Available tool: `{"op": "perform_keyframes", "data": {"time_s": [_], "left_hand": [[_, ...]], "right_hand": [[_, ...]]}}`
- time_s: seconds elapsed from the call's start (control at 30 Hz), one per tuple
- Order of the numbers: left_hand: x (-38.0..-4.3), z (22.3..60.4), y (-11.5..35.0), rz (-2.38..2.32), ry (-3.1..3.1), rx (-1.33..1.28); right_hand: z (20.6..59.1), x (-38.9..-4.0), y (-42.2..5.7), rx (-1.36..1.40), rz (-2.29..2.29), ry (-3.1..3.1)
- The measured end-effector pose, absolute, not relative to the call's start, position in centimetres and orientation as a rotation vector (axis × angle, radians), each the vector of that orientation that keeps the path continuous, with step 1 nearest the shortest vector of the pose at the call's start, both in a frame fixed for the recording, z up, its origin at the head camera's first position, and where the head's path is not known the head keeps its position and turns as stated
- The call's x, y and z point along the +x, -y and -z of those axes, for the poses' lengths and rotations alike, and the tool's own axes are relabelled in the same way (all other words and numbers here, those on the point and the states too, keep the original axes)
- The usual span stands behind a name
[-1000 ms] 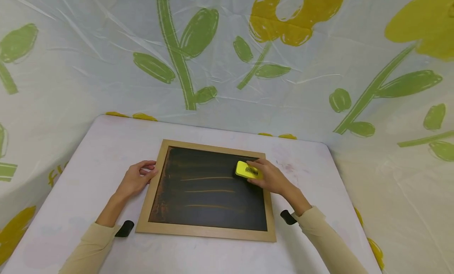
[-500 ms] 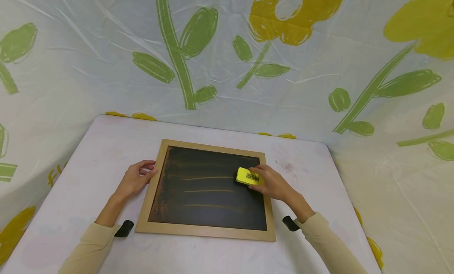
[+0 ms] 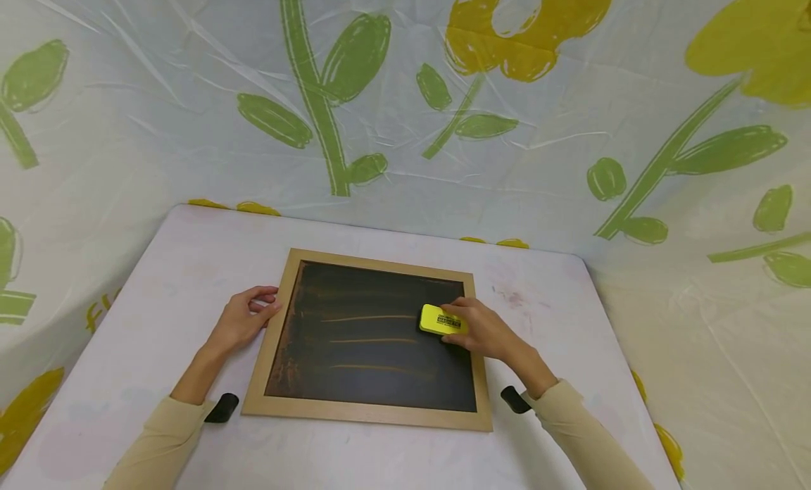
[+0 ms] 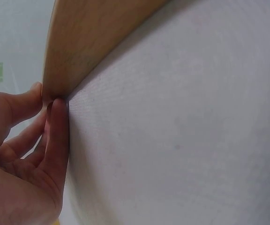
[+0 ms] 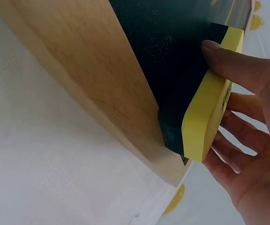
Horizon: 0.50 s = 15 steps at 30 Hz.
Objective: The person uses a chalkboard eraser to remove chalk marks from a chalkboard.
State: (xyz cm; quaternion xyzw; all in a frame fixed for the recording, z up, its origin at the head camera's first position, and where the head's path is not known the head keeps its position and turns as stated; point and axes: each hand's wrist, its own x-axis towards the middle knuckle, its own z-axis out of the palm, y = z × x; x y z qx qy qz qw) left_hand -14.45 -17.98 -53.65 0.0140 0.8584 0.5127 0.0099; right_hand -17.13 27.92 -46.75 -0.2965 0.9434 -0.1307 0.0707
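A small chalkboard [image 3: 380,384] with a light wooden frame lies on the table, several faint orange chalk streaks across its dark surface. My right hand [image 3: 484,328] grips a yellow board eraser [image 3: 437,319] by its long sides, over the board's right part. In the right wrist view the eraser's dark felt [image 5: 184,93] faces the board, close to the frame's inner edge, with the thumb on one side and the fingers on the other. At the board's left edge, my left hand [image 3: 239,322] pinches the wooden frame [image 4: 86,42], thumb at its upper edge and fingers against its side.
A white table cover [image 3: 355,462] lies under the board, with a reddish smudge [image 3: 516,296] to the right of it. Around the table hangs a pale curtain [image 3: 393,208] printed with flowers. A dark wrist device [image 3: 222,409] sits by each sleeve cuff.
My right hand has moved the eraser a little toward me along the board's right side, with a slight shift left at the end. The left hand and the board stay put.
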Motion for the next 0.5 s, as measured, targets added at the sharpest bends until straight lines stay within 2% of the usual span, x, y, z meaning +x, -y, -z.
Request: {"op": "perform_keyframes", "data": {"time_s": [0.5], "left_hand": [[-14.4, 53.5, 18.0, -1.586, -2.677, 0.034]], "right_hand": [[46.7, -17.6, -26.7, -0.96, 0.348, -2.836]]}}
